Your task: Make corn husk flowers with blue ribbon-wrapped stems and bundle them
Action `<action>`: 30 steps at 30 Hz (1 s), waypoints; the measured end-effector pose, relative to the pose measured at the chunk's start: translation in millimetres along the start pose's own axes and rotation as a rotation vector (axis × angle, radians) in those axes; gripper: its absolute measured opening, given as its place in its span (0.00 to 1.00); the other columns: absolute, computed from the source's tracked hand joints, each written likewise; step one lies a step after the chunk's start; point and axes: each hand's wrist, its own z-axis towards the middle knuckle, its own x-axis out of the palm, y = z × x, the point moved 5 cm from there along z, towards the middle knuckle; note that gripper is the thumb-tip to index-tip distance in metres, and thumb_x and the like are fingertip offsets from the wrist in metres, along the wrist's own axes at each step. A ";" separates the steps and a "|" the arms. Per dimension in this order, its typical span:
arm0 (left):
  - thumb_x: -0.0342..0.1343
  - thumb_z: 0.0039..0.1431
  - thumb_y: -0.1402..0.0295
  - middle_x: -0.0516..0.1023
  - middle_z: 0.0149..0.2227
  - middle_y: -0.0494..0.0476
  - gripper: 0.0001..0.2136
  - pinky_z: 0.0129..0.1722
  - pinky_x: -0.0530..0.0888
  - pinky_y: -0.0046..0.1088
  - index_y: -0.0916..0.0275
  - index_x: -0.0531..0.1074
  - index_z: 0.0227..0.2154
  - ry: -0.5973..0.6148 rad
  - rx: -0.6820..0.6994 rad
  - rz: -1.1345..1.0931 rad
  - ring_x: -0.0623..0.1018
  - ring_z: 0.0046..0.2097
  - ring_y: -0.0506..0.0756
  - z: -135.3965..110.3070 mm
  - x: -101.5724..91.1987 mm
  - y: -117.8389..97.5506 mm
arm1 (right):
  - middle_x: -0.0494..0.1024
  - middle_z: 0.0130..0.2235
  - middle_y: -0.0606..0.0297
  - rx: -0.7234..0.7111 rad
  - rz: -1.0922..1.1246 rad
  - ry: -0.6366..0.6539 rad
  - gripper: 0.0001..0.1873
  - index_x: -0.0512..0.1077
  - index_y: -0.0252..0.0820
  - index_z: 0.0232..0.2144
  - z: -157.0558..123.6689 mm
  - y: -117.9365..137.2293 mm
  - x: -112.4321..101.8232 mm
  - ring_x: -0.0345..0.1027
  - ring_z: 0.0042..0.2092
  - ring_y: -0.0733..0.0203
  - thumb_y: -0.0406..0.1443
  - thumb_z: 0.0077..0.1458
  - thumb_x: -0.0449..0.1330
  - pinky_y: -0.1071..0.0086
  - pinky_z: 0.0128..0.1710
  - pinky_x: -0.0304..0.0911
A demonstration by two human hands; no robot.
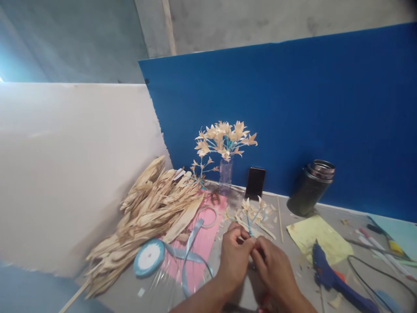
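Observation:
Close together at the front middle of the table are my left hand [235,252] and my right hand [273,263], both with fingers pinched. Between them they grip the lower stem of a small artificial flower sprig [250,217], its pale husk-like petals pointing away from me and its stems wrapped in light blue. My fingers hide the stem's bottom end. Left of my hands, a light blue ribbon [187,254] trails from its spool [149,257] across a pink sheet [208,237]. Loose pale petal pieces [267,211] lie just beyond the sprig.
A pile of dried husks [153,213] fills the left side. Behind stand a clear vase [225,176] of similar flowers [224,137], a phone [255,182] and a dark flask [309,189]. On the right are a yellow paper [317,237], a blue glue gun [339,280] and its looping cord [374,287].

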 end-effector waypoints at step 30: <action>0.59 0.49 0.74 0.72 0.28 0.50 0.04 0.34 0.69 0.24 0.62 0.71 0.28 0.070 -0.014 -0.026 0.71 0.32 0.51 -13.6 17.9 20.3 | 0.76 0.26 0.72 0.546 1.427 -0.059 0.19 0.69 0.42 0.24 9.4 -17.3 19.6 0.74 0.30 0.63 0.35 0.36 0.77 0.69 0.38 0.70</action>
